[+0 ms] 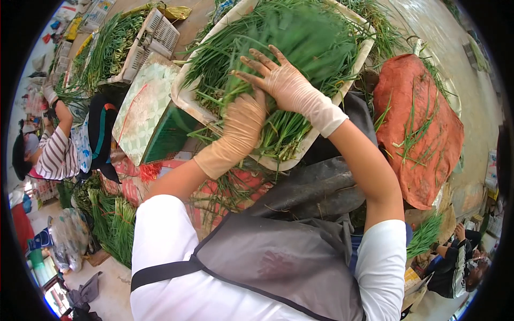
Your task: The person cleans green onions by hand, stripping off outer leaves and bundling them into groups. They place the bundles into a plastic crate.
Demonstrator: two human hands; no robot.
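My left hand (245,119), in a pale, soil-stained glove, is closed around the lower stems of a bunch of chives (251,59). Motion smears the leaf ends of the greens. Just right of it, my right hand (284,85), also gloved, has its fingers spread over the leaves and grips nothing. Both hands are above a large white plastic tub (184,96) heaped with loose chives (326,48). Where the left fingertips end is hidden behind the stems.
A box with a pale patterned top (144,101) stands left of the tub. Beyond it is a crate (160,40) of greens. At right lies an orange sack (423,128) with stray stalks. Tied bundles (118,227) lie at left. A person (56,144) works at far left, another (460,262) at lower right.
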